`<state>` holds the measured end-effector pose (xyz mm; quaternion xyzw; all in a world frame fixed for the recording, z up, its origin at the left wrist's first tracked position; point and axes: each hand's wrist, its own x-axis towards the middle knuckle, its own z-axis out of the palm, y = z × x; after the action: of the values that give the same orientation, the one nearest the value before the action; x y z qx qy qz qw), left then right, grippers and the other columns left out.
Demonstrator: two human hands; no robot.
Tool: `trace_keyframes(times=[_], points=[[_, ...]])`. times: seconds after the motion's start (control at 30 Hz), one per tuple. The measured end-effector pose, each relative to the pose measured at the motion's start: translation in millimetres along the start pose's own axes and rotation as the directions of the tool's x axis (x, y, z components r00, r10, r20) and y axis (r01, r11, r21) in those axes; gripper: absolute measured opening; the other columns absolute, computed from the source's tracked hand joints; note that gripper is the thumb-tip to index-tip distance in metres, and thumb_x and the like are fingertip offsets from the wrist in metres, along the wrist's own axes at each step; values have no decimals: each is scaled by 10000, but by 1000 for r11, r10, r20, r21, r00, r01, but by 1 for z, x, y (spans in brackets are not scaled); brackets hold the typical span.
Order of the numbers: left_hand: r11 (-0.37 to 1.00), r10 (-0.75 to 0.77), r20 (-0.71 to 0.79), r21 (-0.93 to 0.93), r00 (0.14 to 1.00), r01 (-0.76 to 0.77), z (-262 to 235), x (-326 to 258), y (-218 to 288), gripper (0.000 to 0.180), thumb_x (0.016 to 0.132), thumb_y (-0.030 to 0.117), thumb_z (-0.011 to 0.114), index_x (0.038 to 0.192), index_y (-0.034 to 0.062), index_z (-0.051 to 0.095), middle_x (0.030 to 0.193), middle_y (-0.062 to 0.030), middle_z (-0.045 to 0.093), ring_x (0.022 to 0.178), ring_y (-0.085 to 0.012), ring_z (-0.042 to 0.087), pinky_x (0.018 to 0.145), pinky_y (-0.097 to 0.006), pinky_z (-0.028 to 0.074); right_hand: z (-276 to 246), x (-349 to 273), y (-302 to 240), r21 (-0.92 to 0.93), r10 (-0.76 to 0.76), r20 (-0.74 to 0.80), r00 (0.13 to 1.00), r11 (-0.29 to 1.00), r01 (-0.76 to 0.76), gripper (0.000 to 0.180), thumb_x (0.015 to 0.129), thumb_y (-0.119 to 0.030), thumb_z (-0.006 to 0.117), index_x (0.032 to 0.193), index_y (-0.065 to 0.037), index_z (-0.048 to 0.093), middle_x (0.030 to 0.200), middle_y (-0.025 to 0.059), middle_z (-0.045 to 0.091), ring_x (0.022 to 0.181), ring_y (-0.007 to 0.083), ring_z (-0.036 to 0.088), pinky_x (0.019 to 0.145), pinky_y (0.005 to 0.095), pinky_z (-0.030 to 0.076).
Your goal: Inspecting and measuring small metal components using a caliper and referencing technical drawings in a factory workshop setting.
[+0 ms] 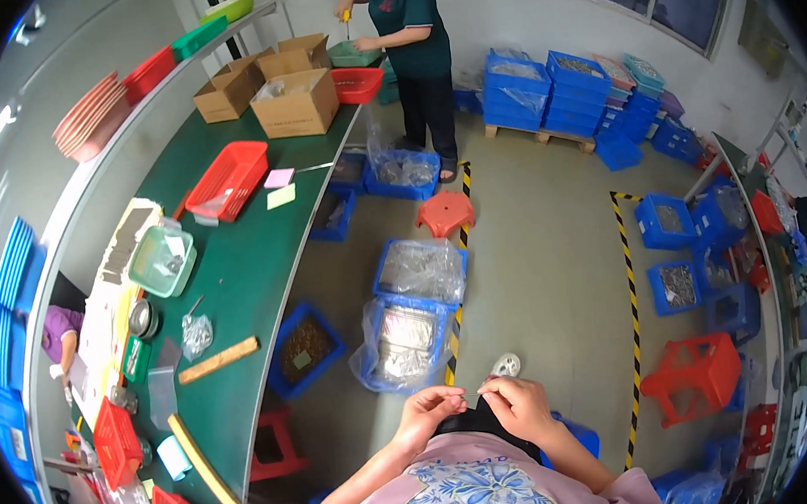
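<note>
The person sits looking down at both hands, which meet just above the lap. The left hand (pixel 432 408) and the right hand (pixel 520 404) are raised together with their fingertips almost touching, and between them they pinch a thin metal pin (pixel 473 397), so small that only a pale sliver shows; each hand's fingers are curled and closed on one end of it. Beneath the hands lies a dark cloth (pixel 481 423) across the lap, over a pink flowered shirt (pixel 460 489). On the floor just ahead of the hands stand two blue crates lined with clear plastic bags (pixel 408 332) holding metal parts, and beside them another blue crate of brown parts (pixel 305 347). To the person's left runs a long green workbench (pixel 243 265) carrying a red basket (pixel 227 179), a pale green tray (pixel 162 261), a wooden stick (pixel 219 359) and cardboard boxes (pixel 295 102). At the far end of the bench another person in a dark green top (pixel 408 10) stands working. A red stool (pixel 445 213) sits on the floor between.
</note>
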<state>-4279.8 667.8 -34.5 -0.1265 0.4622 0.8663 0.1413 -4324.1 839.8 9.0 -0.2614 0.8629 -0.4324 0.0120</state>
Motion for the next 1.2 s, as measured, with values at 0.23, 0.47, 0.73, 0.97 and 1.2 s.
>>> trace_keyframes(times=[0.23,0.47,0.73,0.97,1.2], points=[[998,65,88,7,994,-66,79,137,24,149,812,33,532,946,-22,569,852,-79,597,806,-134,574,755,-242,465,-86,85,81,6,-57,-79,995,998,58,45,747,-87,538,783,-85,565,673,66,575,548,241,547,487,324,419],[999,7,82,51,997,-11,125,243,45,163,802,32,547,954,-22,570,858,-77,602,813,-127,578,758,-231,463,-145,157,145,-40,-65,-122,990,997,60,60,720,-35,553,764,-70,573,593,69,524,474,207,492,446,297,378],[995,71,148,63,986,-81,142,393,77,145,800,37,552,935,1,589,833,-56,606,805,-108,573,745,-223,463,-185,274,215,-220,-118,-57,991,970,102,53,706,-70,551,753,-85,571,567,66,494,488,241,491,451,335,374],[986,153,237,34,959,-166,159,512,144,122,788,13,559,904,3,596,842,-45,606,797,-90,567,728,-213,464,-223,386,262,-242,-146,-109,983,963,116,55,716,-50,533,753,-80,560,563,68,472,463,236,454,437,330,339],[974,169,199,120,965,-195,161,602,184,117,770,-7,575,885,0,596,839,-52,605,791,-100,576,704,-217,465,-240,484,312,-206,-148,-164,975,972,113,69,707,-50,554,768,-81,552,579,66,480,489,240,478,449,334,359]])
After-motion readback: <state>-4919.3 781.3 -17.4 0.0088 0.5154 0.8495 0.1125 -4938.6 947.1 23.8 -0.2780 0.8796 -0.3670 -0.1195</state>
